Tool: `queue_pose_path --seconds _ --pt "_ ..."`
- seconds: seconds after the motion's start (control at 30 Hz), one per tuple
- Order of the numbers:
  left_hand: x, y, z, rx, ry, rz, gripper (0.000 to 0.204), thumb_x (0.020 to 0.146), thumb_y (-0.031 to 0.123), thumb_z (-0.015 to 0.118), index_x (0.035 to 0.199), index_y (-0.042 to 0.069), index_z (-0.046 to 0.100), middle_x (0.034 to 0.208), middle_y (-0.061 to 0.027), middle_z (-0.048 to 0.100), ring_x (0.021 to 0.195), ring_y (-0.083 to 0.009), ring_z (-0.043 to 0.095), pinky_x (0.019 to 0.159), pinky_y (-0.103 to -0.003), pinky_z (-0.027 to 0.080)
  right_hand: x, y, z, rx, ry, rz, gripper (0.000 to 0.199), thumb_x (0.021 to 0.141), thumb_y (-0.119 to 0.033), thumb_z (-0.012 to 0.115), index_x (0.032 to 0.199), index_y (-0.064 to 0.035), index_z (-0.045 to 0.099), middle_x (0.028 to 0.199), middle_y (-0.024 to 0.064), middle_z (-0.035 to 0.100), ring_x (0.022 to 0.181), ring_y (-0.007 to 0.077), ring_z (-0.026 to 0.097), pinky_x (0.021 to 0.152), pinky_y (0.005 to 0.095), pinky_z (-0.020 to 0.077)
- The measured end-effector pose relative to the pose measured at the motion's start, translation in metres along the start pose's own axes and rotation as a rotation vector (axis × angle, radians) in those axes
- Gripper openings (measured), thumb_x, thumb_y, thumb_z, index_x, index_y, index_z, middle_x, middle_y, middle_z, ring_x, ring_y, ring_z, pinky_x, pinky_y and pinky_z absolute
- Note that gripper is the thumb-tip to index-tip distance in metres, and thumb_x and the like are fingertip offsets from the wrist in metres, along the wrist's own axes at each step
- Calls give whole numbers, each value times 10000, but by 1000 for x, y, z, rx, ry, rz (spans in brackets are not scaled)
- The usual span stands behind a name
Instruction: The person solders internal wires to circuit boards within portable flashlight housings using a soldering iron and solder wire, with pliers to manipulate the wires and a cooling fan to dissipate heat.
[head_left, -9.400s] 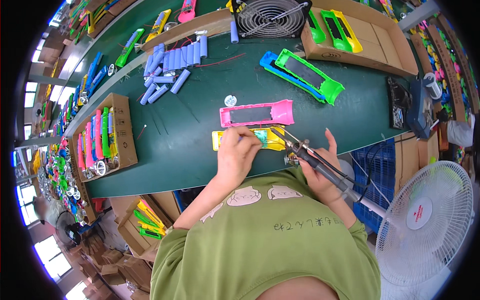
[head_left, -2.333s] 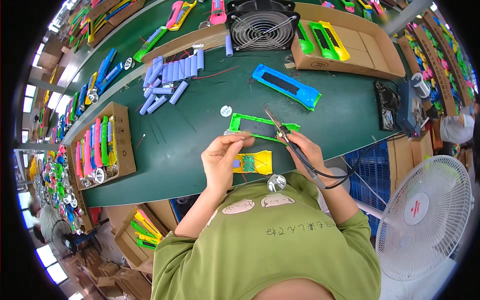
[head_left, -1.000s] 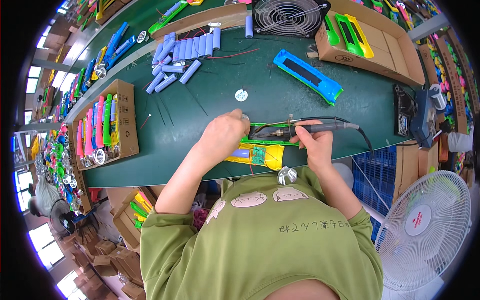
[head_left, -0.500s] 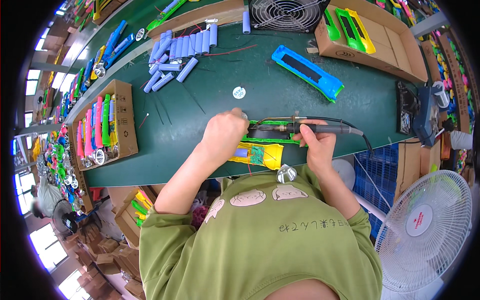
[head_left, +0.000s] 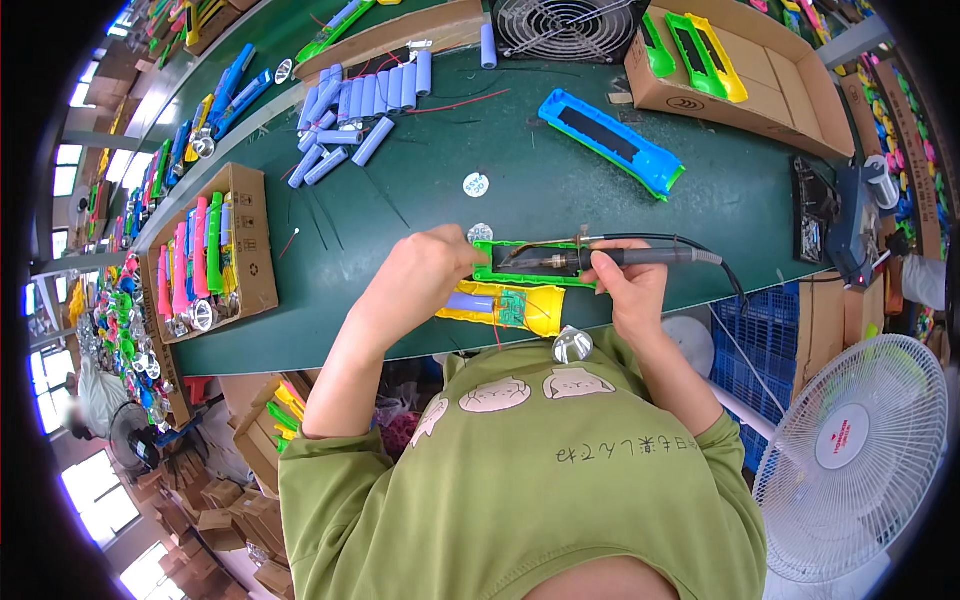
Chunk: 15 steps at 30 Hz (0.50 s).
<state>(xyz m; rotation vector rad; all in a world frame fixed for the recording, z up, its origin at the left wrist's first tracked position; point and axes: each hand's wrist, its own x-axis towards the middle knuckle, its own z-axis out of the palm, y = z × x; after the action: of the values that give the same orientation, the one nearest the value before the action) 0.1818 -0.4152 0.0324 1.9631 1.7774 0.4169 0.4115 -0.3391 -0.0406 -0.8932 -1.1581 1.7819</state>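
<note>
My right hand (head_left: 632, 285) is closed round a soldering iron (head_left: 650, 257), which points left over a green plastic flashlight casing (head_left: 578, 278). A thin bent metal tube (head_left: 540, 241) runs along the iron. The fingers of my left hand (head_left: 415, 280) are bent together at the casing's left end and grip it; the fingertips are partly hidden. Just nearer to me lies a yellow casing (head_left: 545, 310) with a violet cell (head_left: 470, 301) and a green circuit board (head_left: 513, 308) in it. A silver reflector (head_left: 572, 345) sits at its right, by the table edge.
Violet battery cells (head_left: 375, 90) with wires lie at the far left. A blue casing (head_left: 612, 143) rests beyond my right hand. Cardboard boxes (head_left: 760, 90) (head_left: 250, 240) hold casings. Two round stickers (head_left: 476, 185) lie mid-table. A black fan (head_left: 565, 28) stands at the back, a white fan (head_left: 845, 440) at right.
My left hand has moved left and back from over the green casing, uncovering its left end and a round sticker. My right hand keeps the iron over the casing, almost unmoved.
</note>
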Motion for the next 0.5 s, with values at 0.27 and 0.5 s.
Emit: queue_pose_path --seconds 0.27,0.5 --pt "13 1 14 315 28 106 55 673 42 588 695 61 634 701 -69 530 741 -238 522 668 -346 430 0 -3 3 -64 -32 2 148 795 -32 639 910 34 572 790 86 624 633 114 616 524 202 462" --pt "16 1 22 395 46 86 48 665 56 593 676 65 638 693 -74 511 754 -240 514 681 -345 430 2 -4 7 -96 -42 0 146 791 -23 639 906 40 575 792 91 626 643 128 622 564 216 490"
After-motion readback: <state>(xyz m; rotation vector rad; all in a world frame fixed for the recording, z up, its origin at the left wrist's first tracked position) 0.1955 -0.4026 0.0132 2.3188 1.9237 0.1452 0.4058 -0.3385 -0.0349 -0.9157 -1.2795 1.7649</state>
